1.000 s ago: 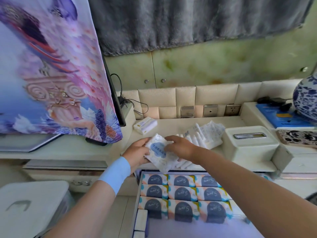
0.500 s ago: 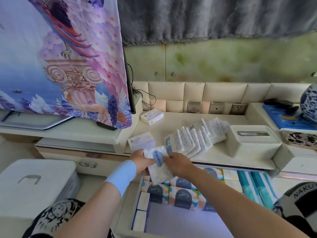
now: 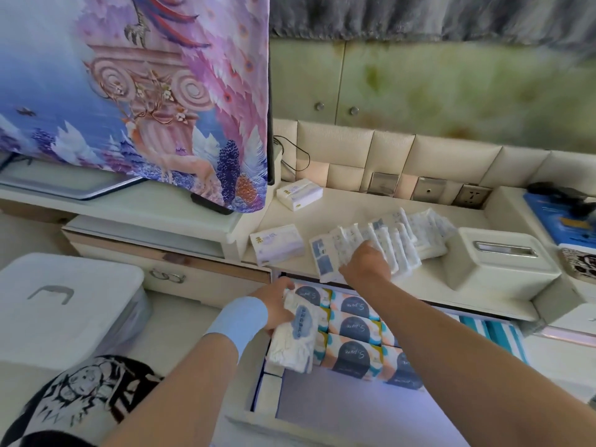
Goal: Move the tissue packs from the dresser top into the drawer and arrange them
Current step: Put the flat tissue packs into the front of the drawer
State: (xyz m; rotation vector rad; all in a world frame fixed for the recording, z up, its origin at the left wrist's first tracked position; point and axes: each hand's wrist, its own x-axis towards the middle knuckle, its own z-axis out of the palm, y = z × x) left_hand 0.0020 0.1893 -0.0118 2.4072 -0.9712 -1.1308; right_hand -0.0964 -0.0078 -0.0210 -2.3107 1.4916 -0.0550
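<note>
While the cream dresser top (image 3: 445, 221) runs along a padded backboard with wall sockets (image 3: 429, 188), a fanned row of tissue packs (image 3: 387, 240) lies across it, beside two boxed packs (image 3: 277, 243) and a white tissue box holder (image 3: 503, 262). Left of it stands a screen under a printed cloth cover (image 3: 129, 91). Below, the open drawer (image 3: 290, 424) holds rows of patterned packs (image 3: 354, 330). The left hand (image 3: 277, 304), wearing a blue wristband, grips one white tissue pack (image 3: 295, 337) over the drawer's left edge. The right hand (image 3: 364, 262) rests on the fanned row, fingers curled onto a pack, though whether it truly grips is unclear. A white lidded bin (image 3: 64, 304) sits on the floor.
</note>
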